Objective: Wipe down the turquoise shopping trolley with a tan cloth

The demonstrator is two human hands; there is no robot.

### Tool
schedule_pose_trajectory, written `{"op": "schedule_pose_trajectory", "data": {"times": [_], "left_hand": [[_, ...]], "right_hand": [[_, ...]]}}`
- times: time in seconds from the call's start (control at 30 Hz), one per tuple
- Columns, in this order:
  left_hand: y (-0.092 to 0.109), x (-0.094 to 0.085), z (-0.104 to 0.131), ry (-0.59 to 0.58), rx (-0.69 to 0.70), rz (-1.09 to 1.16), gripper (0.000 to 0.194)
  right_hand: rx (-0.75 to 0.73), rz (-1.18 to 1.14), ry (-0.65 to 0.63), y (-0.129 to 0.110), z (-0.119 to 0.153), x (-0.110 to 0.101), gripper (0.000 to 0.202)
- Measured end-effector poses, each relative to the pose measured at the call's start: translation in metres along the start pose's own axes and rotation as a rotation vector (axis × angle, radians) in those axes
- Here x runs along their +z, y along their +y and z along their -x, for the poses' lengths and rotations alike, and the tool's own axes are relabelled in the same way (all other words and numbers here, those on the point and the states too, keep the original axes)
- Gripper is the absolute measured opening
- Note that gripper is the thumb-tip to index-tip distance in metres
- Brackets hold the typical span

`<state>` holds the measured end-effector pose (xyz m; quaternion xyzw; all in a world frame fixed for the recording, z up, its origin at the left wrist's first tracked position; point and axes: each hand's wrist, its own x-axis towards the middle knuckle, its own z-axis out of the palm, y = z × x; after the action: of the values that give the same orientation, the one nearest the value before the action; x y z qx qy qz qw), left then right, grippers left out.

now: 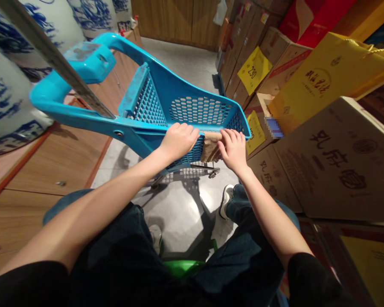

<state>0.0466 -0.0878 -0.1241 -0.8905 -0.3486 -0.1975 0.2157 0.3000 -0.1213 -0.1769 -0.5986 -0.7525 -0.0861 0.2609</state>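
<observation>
A blue plastic shopping cart point(192, 87) with lattice sides stands in front of me, its handle at the upper left. My left hand point(181, 140) is closed over the near rim of the basket. To its right, a brown cloth point(210, 147) drapes over the same rim and hangs down the outside. My right hand point(234, 147) curls over the rim at the cloth's right edge, near the cart's front corner, with its thumb against the cloth. The fingertips of both hands are partly hidden behind the rim.
Stacked cartons point(342, 162) and a yellow gift bag point(333, 81) rise close on my right. Large blue-and-white jars point(54, 30) stand on wooden cabinets point(48, 170) at left. A metal pole point(51, 55) crosses the upper left. Beneath me is a green seat point(183, 267).
</observation>
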Motion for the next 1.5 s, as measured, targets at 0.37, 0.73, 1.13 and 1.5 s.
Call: {"op": "schedule_pose_trajectory", "data": {"times": [0.37,0.73,1.13,1.5], "left_hand": [[0.002,0.000,0.000,-0.006,0.002,-0.002,0.037],[0.002,-0.002,0.000,-0.019,-0.004,0.012,0.037],[0.002,-0.001,0.000,-0.014,0.009,-0.018,0.038],[0.003,0.000,0.001,0.012,0.024,-0.063,0.036]], "right_hand": [[0.089,-0.036,0.066,0.006,0.001,0.005,0.052],[0.099,-0.009,0.049,0.023,-0.014,-0.004,0.044],[-0.020,-0.006,-0.034,-0.006,-0.014,0.000,0.045],[-0.016,0.016,0.002,-0.028,-0.003,0.005,0.048]]}}
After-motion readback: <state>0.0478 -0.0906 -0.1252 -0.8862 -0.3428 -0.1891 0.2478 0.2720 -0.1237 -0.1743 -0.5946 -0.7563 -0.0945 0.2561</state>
